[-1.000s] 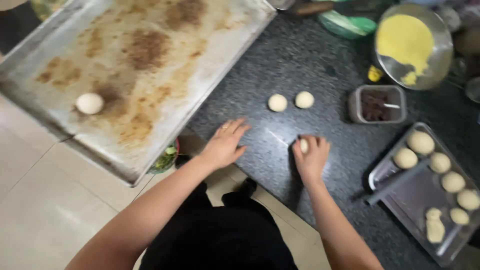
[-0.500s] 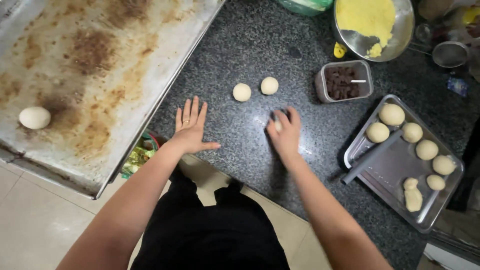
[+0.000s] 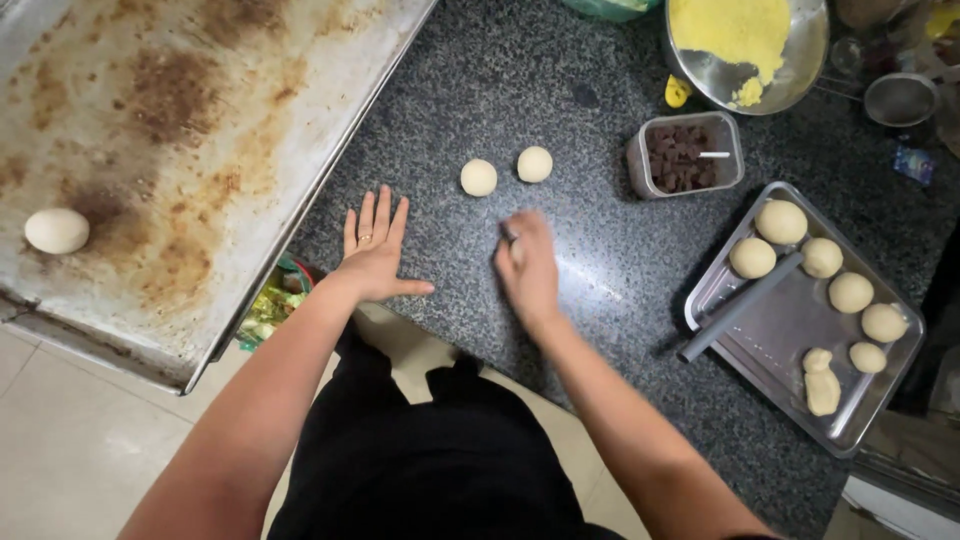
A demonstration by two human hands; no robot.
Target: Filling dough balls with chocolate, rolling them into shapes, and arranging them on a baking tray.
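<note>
Since half a second ago the right hand (image 3: pixel 528 268) has slid a little along the dark speckled bench (image 3: pixel 520 90), blurred with motion and cupped palm-down so that I cannot tell whether dough lies under it, while the left hand (image 3: pixel 374 250) stays flat and open with fingers spread, holding nothing. Two dough balls (image 3: pixel 506 171) sit just beyond both hands, near a tub of dark filling (image 3: pixel 684 155) and a bowl of yellow meal (image 3: pixel 745 45). One ball (image 3: pixel 56 230) lies on the big stained baking sheet (image 3: pixel 200 150) at left; a small tray (image 3: pixel 790 340) at right holds more balls and a rod.
</note>
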